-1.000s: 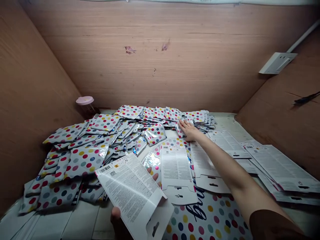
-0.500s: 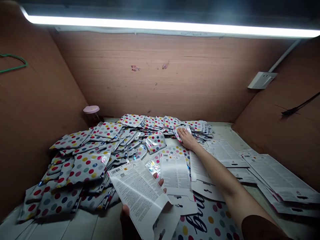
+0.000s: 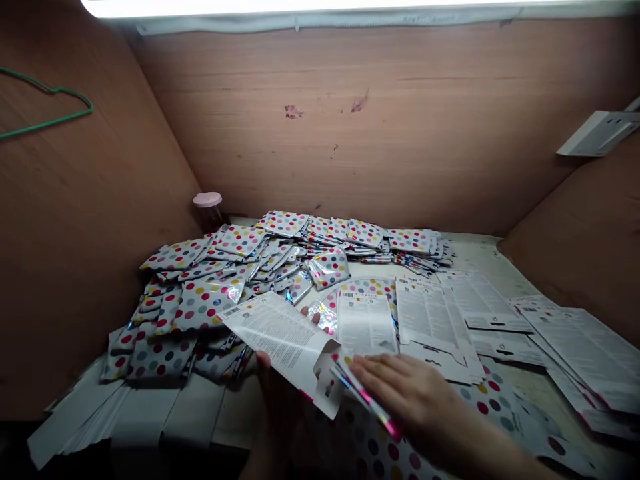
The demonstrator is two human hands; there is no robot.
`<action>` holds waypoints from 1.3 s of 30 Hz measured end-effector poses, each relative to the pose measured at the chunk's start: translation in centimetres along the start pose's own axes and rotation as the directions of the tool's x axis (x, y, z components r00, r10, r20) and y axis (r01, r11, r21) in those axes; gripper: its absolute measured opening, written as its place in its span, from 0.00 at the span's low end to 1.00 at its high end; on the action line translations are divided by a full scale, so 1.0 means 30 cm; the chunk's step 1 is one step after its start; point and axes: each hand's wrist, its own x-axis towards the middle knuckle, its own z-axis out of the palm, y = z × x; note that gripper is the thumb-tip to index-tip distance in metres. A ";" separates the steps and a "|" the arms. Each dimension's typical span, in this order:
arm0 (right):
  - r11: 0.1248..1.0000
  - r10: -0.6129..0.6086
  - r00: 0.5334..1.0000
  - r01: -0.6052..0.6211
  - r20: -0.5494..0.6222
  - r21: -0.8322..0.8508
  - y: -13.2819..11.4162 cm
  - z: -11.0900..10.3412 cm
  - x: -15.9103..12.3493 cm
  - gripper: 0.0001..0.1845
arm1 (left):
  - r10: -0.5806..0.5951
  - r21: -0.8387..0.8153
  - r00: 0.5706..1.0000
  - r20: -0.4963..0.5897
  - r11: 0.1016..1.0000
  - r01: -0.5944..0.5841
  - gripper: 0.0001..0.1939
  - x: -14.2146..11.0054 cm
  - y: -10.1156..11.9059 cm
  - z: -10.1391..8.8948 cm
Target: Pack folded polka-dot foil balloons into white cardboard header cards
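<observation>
My left hand [image 3: 274,393] is closed around a white printed cardboard box [image 3: 283,340], thumb at its near edge and fingertips at the far edge. The box lies tilted, its end toward my right hand open with a hang-hole flap standing out. My right hand [image 3: 413,390], slightly blurred, grips a folded polka-dot packet [image 3: 369,400] close to that open end. I cannot tell whether the packet's tip is inside the box. Under both hands lies a larger polka-dot sheet [image 3: 395,460], partly hidden.
Heaps of polka-dot packets [image 3: 210,297] cover the left and back of the table. Flat white boxes [image 3: 435,320] lie to the right, more [image 3: 590,353] farther right. A lidded jar [image 3: 207,200] stands in the back left corner. Wooden walls [image 3: 320,133] enclose the table.
My right hand has come back from the rear pile, bringing a polka-dot packet to the box's open end. My left hand still holds the box. The camera view has tilted downward.
</observation>
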 end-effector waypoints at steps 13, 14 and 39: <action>0.731 0.547 0.837 -0.482 0.008 0.484 -0.268 0.114 -0.056 0.25 | 0.030 0.008 0.996 -0.081 1.000 -0.030 0.52 -0.051 -0.098 0.096; 0.707 0.496 0.867 -0.438 0.052 0.556 -0.273 0.098 -0.080 0.30 | 0.007 -0.029 0.997 -0.076 1.000 -0.009 0.52 -0.050 -0.090 0.098; 0.718 0.614 0.783 -0.503 -0.097 0.480 -0.298 0.278 -0.087 0.35 | -0.227 -0.151 0.974 0.002 0.963 0.224 0.48 -0.175 -0.229 0.132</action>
